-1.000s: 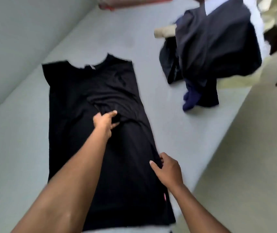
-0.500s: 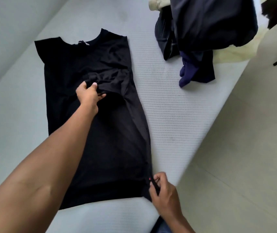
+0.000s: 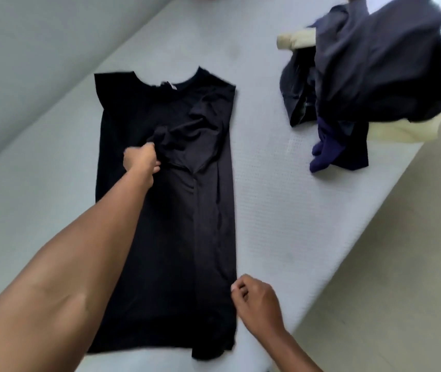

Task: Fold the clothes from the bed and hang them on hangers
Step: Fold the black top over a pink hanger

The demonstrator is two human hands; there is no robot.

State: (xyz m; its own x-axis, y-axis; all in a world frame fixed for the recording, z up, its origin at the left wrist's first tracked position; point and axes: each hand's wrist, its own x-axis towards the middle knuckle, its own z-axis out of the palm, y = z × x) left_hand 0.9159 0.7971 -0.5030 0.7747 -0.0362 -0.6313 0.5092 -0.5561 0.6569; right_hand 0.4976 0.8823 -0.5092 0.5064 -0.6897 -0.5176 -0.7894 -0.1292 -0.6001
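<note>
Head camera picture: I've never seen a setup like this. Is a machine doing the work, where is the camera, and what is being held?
No machine here: these are a person's two bare hands. The camera sits on the person's head and looks forward and down, so the arms enter from the bottom. A black shirt lies spread on a white bed. The left hand grips a bunch of its cloth near the middle. The right hand has curled fingers at the shirt's right edge, near the hem; whether it pinches the cloth is unclear. A pile of dark clothes lies at the bed's far right.
</note>
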